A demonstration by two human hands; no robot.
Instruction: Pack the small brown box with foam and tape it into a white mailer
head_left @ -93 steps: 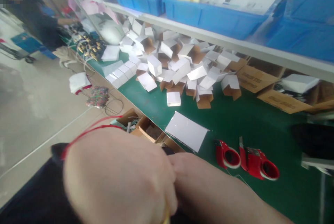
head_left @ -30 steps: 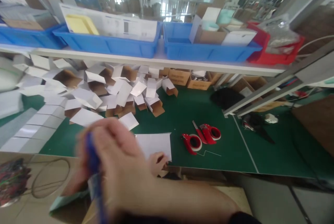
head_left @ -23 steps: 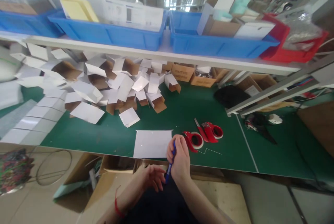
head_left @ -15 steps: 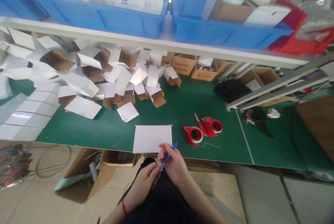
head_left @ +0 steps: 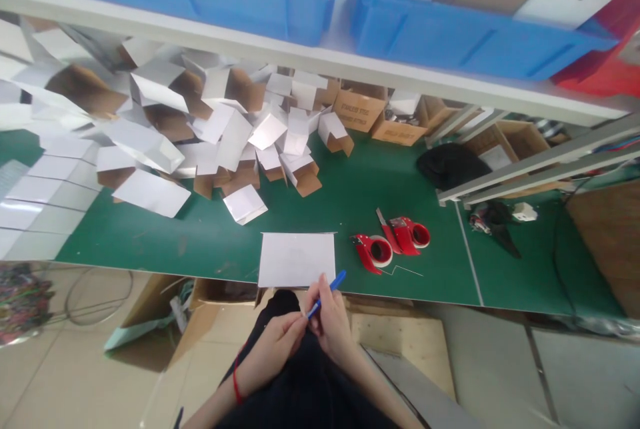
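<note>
A blue pen [head_left: 334, 284] slants between my two hands, over my lap at the table's front edge. My right hand [head_left: 331, 326] is closed round its middle, thumb and fingers pinching it, with the upper end sticking out. Where the pen's lower end meets my left hand [head_left: 280, 347], the thumb and fingers are pinched together and hide the tip. Just beyond my hands, a flat white box [head_left: 297, 259] lies at the edge of the green table [head_left: 215, 242]. My right fingertips are close to its lower right corner.
Two red tape dispensers [head_left: 373, 252] and a knife with a metal blade [head_left: 383, 219] lie to the right. Open white cartons [head_left: 150, 142] crowd the left, beside a row of closed white boxes [head_left: 45, 196]. A shelf [head_left: 300, 59] with blue bins [head_left: 475, 39] overhangs the back.
The view has tipped down and come nearer the table. My right fingers have closed more tightly round the pen, and its lower end stays at my left fingertips.
</note>
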